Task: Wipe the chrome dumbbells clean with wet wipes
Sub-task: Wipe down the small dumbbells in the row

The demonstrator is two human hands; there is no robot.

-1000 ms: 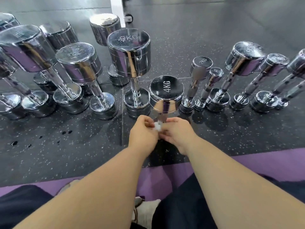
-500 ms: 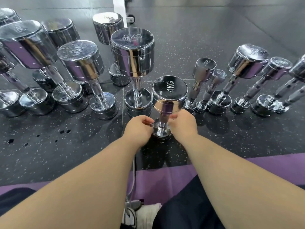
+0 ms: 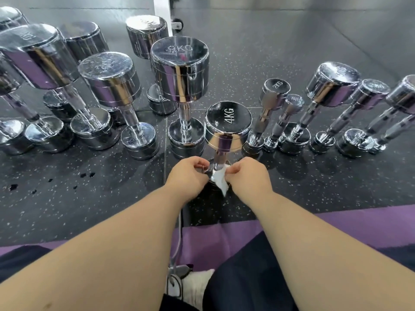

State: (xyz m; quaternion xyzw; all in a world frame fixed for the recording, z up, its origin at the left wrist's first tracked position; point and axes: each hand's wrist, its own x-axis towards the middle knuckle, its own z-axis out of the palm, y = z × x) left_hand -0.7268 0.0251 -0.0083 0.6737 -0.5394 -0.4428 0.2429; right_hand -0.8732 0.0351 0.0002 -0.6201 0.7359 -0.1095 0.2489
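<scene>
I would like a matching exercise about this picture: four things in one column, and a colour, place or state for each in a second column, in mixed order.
Things
1. 4KG dumbbell
2. wet wipe
3. 2KG dumbbell
4. mat

Descriptions
A. purple, nearest the person
B. stands on end, touched by the wipe
C. white, pinched by the right hand
D. stands to the right of the 4KG one

Pairs: 1-B; 2-C; 3-D; 4-A
</scene>
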